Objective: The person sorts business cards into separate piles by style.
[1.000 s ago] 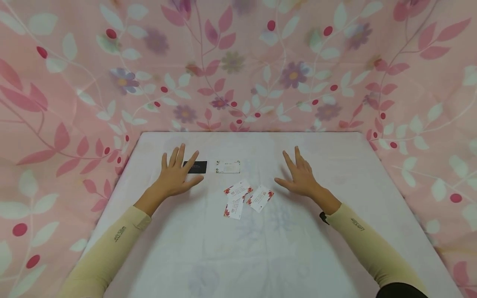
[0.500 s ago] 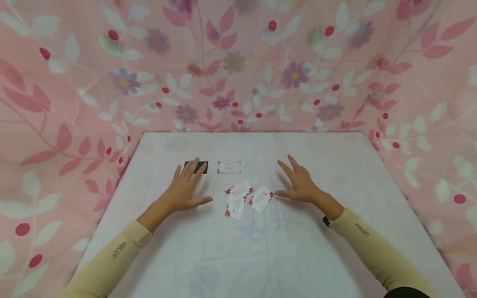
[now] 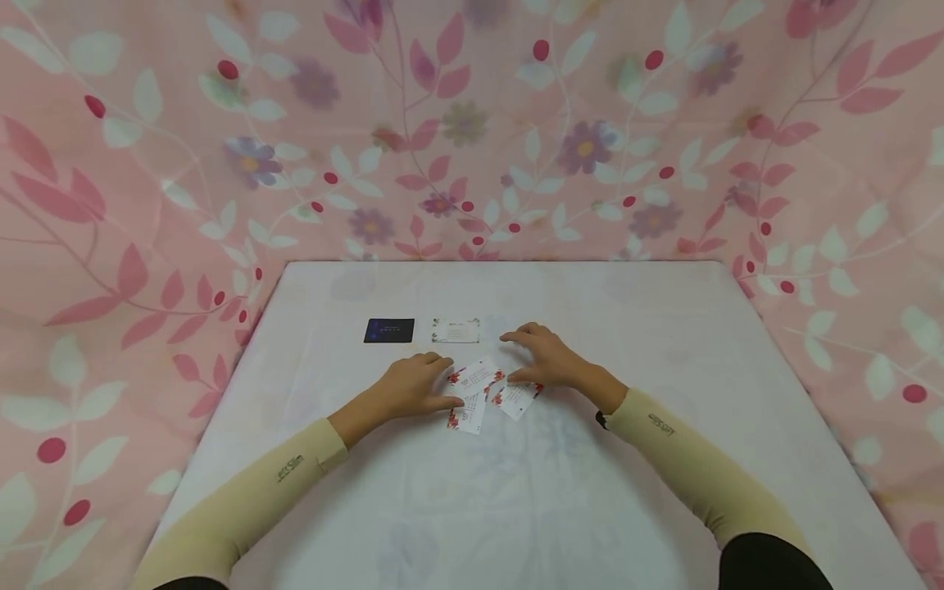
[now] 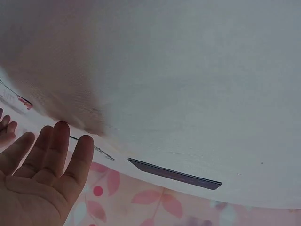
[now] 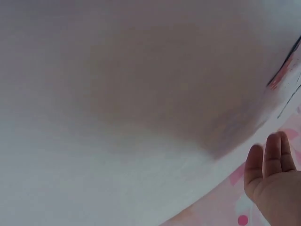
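Observation:
Three white cards with red floral corners lie near the middle of the table in the head view: an upper card [image 3: 474, 377], a lower card [image 3: 465, 418] that it overlaps, and a right card [image 3: 516, 401]. My left hand [image 3: 409, 387] is at the left edges of the first two, thumb over the lower card. Over the top of the right card reaches the thumb of my right hand [image 3: 551, 360], its other fingers loosely bent above the table. Both hands hold nothing. In the left wrist view, the fingers of my left hand [image 4: 42, 183] are spread and relaxed.
Behind the hands lie a dark blue-black card [image 3: 389, 331] and, to its right, a white card with leafy corners [image 3: 456, 331]. A white cloth covers the table [image 3: 472, 508]. Pink floral fabric [image 3: 472, 131] hangs around its back and sides.
Both hands have come inward to the three red-cornered cards, the left from over the dark card, the right from farther right. The fingers have drawn in from a wide spread. The cards lie still.

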`<state>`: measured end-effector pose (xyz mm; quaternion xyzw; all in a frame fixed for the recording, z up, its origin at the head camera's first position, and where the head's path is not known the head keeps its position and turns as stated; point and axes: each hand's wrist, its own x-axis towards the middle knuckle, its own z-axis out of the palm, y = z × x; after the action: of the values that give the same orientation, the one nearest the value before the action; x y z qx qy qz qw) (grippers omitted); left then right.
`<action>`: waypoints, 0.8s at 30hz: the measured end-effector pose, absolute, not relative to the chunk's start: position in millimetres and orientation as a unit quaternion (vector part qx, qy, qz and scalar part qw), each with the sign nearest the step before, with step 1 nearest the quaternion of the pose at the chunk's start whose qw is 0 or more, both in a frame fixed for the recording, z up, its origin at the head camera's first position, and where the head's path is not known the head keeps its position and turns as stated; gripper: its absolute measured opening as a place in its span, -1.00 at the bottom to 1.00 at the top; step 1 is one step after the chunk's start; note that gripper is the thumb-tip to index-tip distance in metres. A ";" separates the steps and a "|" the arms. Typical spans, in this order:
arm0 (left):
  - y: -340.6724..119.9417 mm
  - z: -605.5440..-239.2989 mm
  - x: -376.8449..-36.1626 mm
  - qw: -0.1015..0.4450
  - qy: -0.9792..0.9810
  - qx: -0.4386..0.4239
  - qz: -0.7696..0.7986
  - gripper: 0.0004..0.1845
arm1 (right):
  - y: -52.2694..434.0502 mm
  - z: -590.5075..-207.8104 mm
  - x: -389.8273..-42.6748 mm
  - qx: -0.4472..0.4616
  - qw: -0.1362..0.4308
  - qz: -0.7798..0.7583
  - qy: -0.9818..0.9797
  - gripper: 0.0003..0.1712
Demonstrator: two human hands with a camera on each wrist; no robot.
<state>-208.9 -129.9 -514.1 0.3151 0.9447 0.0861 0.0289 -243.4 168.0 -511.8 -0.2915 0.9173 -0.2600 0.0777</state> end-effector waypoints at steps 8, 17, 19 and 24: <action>-121.5 -512.8 -215.9 0.051 0.947 0.313 0.053 -0.26 | 146.6 -517.1 -255.3 -0.273 0.140 -0.300 0.903 -0.20; -117.8 -514.5 -218.8 0.062 0.944 0.323 0.026 -0.17 | 133.8 -519.2 -262.2 -0.257 0.182 -0.250 0.916 -0.24; -117.0 -513.8 -218.0 0.065 0.945 0.319 0.026 -0.16 | 132.6 -519.4 -263.1 -0.260 0.186 -0.242 0.916 -0.29; -114.3 -512.4 -217.2 0.068 0.946 0.315 0.029 -0.20 | 130.5 -520.4 -264.6 -0.272 0.181 -0.237 0.915 -0.41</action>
<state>-217.2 -114.3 -512.4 0.3151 0.9462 0.0288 0.0681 -264.6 130.5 -520.4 -0.2718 0.9150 -0.2372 0.1807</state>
